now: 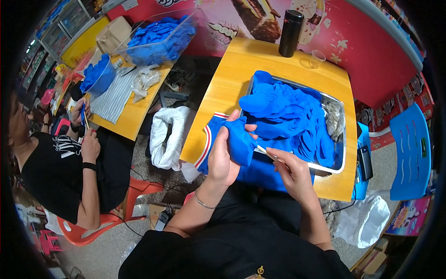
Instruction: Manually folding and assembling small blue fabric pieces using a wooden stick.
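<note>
My left hand (223, 153) is closed around a rounded blue fabric piece (241, 142), held up over the near edge of the table. In my right hand (293, 174) a thin, pale stick-like tool (264, 150) is pinched between thumb and fingers. Its tip meets the right edge of the fabric piece; its exact kind is too small to tell. Blue cloth with red-and-white striped trim (204, 148) lies under my left hand. Just beyond both hands, a metal tray (344, 156) holds a heap of similar blue fabric pieces (283, 109) and a clump of greyish stuff (334, 122).
A black flask (291, 33) and a clear plastic cup (318, 56) stand on the wooden table (223, 88). To the left, a co-worker (60, 167) handles blue fabric near a blue tub (103, 79) and clear bin (179, 52). A white sack (160, 153) stands between the tables.
</note>
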`<state>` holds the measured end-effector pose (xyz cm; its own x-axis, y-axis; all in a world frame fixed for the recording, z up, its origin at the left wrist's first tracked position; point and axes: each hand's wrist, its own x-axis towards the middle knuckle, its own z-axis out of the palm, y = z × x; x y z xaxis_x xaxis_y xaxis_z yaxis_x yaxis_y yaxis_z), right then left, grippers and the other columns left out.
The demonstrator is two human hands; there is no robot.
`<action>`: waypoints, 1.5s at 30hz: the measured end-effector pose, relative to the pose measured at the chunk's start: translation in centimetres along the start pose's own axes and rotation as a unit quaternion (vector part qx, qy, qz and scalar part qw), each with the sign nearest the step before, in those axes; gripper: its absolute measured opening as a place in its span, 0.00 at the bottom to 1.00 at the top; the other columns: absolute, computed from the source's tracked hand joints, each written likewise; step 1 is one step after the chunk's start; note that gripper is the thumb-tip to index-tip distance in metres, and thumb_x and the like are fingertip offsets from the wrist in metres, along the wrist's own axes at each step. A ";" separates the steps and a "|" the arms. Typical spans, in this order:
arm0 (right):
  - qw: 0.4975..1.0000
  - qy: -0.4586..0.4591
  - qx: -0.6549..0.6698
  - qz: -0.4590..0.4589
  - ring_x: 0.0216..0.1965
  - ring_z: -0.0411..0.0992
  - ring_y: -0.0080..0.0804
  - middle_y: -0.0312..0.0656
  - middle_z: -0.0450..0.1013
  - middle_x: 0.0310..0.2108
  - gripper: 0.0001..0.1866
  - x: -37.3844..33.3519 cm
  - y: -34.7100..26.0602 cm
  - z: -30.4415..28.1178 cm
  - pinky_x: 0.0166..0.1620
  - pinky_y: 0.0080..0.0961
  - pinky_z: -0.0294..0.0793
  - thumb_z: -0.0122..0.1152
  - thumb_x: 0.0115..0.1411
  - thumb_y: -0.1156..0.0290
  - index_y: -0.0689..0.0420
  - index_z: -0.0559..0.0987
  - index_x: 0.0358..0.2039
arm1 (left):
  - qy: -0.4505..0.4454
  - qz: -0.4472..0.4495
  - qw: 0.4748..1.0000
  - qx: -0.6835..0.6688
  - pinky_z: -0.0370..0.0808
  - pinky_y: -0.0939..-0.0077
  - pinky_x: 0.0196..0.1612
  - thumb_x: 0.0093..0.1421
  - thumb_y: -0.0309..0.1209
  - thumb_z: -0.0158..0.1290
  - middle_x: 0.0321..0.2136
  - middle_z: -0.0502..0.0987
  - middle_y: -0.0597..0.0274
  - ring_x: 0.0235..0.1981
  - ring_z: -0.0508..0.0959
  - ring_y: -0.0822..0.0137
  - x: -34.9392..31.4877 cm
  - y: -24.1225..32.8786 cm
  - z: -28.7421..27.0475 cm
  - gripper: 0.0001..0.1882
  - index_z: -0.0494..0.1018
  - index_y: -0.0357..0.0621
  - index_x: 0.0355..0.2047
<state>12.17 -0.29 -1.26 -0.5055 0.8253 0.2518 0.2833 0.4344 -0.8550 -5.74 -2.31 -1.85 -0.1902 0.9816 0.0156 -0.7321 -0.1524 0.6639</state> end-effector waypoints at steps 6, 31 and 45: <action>0.985 0.032 -0.159 -0.062 0.21 0.68 0.36 0.41 0.67 0.19 0.21 0.1 -0.8 -0.5 0.24 0.29 0.67 0.56 0.47 0.83 0.49 0.76 0.43 | 0.013 0.026 0.999 0.017 0.69 0.72 0.47 0.67 0.39 0.29 0.41 0.71 0.52 0.41 0.72 0.67 -0.1 0.2 -0.4 0.22 0.55 0.42 0.57; 0.989 0.007 0.121 0.083 0.23 0.70 0.31 0.43 0.69 0.23 0.19 0.7 -0.3 1.0 0.26 0.22 0.67 0.52 0.51 0.84 0.55 0.75 0.44 | -0.001 0.038 0.995 0.095 0.71 0.71 0.46 0.63 0.28 0.41 0.49 0.66 0.49 0.43 0.73 0.62 1.5 0.2 -0.8 0.21 0.56 0.38 0.56; 0.999 0.022 -0.002 0.036 0.23 0.71 0.33 0.43 0.72 0.23 0.20 1.3 -0.5 -0.3 0.27 0.25 0.68 0.53 0.50 0.84 0.53 0.76 0.44 | 0.005 0.004 0.999 0.044 0.71 0.67 0.47 0.65 0.33 0.37 0.50 0.66 0.50 0.45 0.73 0.58 2.0 0.2 -0.7 0.20 0.57 0.41 0.57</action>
<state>11.60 0.69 -0.34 -0.4467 0.8697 0.2098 0.3201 0.3744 -0.8703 -6.73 -0.51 -2.17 -0.2018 0.9793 0.0134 -0.6700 -0.1480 0.7275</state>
